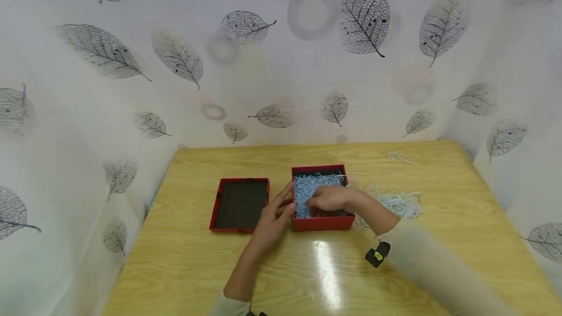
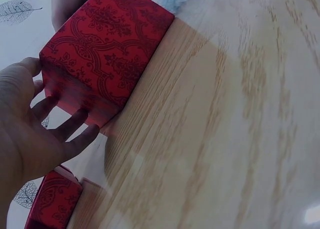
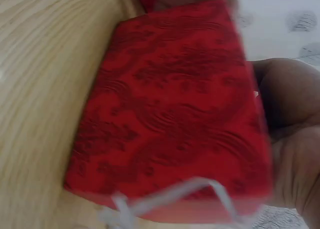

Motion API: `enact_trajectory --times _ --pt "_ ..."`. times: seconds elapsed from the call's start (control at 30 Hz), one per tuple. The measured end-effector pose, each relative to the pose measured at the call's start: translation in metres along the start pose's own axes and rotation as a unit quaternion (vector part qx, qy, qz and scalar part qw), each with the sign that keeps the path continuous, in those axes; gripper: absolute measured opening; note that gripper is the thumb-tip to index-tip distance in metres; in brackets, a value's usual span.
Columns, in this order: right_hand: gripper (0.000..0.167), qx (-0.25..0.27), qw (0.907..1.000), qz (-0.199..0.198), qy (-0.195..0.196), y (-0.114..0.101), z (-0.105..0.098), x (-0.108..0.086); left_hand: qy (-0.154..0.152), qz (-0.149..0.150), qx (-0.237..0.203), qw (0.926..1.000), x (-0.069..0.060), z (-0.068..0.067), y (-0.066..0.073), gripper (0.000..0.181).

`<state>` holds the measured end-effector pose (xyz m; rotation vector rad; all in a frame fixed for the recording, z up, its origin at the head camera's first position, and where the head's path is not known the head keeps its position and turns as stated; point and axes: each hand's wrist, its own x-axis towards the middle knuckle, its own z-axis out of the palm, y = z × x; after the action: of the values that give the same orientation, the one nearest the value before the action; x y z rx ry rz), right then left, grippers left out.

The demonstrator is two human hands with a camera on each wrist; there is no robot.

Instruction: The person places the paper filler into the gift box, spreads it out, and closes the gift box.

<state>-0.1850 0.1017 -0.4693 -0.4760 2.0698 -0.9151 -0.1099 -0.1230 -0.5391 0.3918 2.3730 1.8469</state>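
Note:
A red patterned box (image 1: 322,224) with a dark inside stands on the table, light-blue shredded paper (image 1: 303,194) filling much of it. My left hand (image 1: 273,223) rests against the box's left side, its fingers spread and mostly straight along the wall; the left wrist view shows these fingers (image 2: 75,124) on the red side. Reaching over the right wall, my right hand (image 1: 329,199) is down inside the box, among the shreds. Its fingertips are hidden in the head view, and the box wall blocks them in the right wrist view, so I cannot see whether they pinch any paper.
A red-rimmed lid (image 1: 239,178) with a black inside lies to the left of the box. Loose pale shreds (image 1: 401,205) are scattered right of the box, with a few strands (image 1: 399,157) farther back. Leaf-printed curtain-like sheeting (image 1: 281,62) surrounds the wooden table (image 1: 184,267).

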Motion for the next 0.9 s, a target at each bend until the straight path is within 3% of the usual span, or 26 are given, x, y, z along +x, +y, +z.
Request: enact_trajectory --times 0.33,0.67,0.8,0.9 --pt "0.041 -0.021 0.9995 0.018 0.018 0.006 0.011 0.012 0.002 0.003 -0.017 0.9999 0.000 0.002 0.000 0.060" --pt "0.044 0.069 0.9974 0.000 -0.019 -0.002 -0.011 -0.003 0.006 0.005 -0.014 0.9999 0.000 0.002 0.001 0.060" --pt "0.043 0.100 0.9940 -0.039 -0.020 -0.005 -0.030 -0.015 0.009 0.001 -0.017 0.9998 -0.001 0.003 0.001 0.060" --pt "0.036 0.090 0.9899 -0.105 -0.029 -0.001 -0.041 -0.019 0.005 -0.003 -0.008 1.0000 -0.001 0.001 0.002 0.060"
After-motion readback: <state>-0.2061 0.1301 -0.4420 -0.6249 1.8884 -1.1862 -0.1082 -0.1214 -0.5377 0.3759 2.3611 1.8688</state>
